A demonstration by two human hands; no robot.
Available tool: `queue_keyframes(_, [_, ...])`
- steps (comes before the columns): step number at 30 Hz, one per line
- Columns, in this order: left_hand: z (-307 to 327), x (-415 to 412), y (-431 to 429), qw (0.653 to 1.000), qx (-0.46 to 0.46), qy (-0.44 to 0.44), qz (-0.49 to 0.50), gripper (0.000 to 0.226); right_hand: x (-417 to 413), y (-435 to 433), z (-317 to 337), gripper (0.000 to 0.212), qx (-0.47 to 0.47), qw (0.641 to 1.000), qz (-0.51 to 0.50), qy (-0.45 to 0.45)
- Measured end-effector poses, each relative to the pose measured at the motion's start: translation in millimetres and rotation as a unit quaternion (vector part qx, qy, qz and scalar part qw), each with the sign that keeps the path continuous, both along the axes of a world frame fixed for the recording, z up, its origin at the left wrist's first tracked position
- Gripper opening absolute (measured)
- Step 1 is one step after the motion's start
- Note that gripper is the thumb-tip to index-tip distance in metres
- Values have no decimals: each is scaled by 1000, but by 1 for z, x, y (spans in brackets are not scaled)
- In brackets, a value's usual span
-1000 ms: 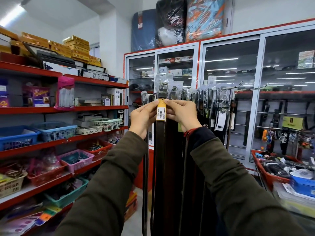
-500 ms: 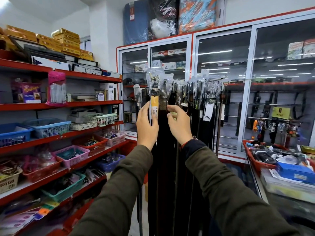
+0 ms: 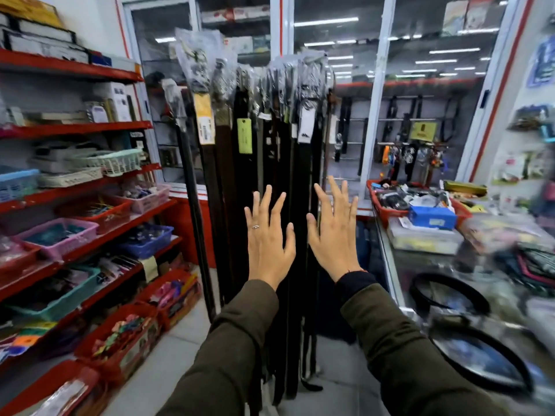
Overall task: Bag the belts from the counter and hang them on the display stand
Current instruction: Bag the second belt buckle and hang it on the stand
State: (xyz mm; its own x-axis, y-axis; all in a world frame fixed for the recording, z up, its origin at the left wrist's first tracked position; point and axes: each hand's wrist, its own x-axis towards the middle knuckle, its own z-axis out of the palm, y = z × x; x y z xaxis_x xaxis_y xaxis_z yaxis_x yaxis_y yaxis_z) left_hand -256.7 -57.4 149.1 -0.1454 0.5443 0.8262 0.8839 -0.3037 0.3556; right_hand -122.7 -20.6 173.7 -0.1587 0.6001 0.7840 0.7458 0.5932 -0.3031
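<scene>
Dozens of dark belts (image 3: 240,187) hang in a tight row from a display stand (image 3: 312,60) in the middle of a small shop, their buckle ends wrapped in clear plastic bags (image 3: 195,55) and several carrying tags, among them a yellow tag (image 3: 204,118), a green tag (image 3: 244,135) and a white tag (image 3: 305,126). A person's left hand (image 3: 268,240) and right hand (image 3: 335,232) are raised side by side in front of the lower straps, palms toward the belts, fingers spread wide and gripping nothing; whether they touch the straps cannot be told. A ring (image 3: 255,227) sits on one left finger, and both arms wear olive sleeves (image 3: 228,349). Two more black belts lie coiled (image 3: 450,295) on the glass counter (image 3: 399,283) at right, near a red tray (image 3: 375,199) of goods. Red shelves (image 3: 75,127) with plastic baskets (image 3: 57,235) line the left wall.
</scene>
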Motion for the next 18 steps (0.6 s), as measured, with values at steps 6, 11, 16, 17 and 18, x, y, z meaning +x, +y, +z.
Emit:
queue_keyframes(6, [-63,81,1,994,-73,22,-80,62,89,-14,-66,60,-82,988,-109,-70])
queue_keyframes(11, [-113,148,-5,970,-161,92,-156,60,166,-35,-118,56,-178,963,-196,-57])
queue_keyframes(16, [-153,202,-9,914,-272,173,-246,66,237,-60,-161,57,-300,921,-241,-62])
queue_keyframes(17, [-158,213,-9,896,-294,208,-259,68,250,-64,-167,57,-332,908,-244,-74])
queue_keyframes(18, [-164,224,-9,878,-311,247,-268,69,262,-69,-172,56,-365,894,-244,-88])
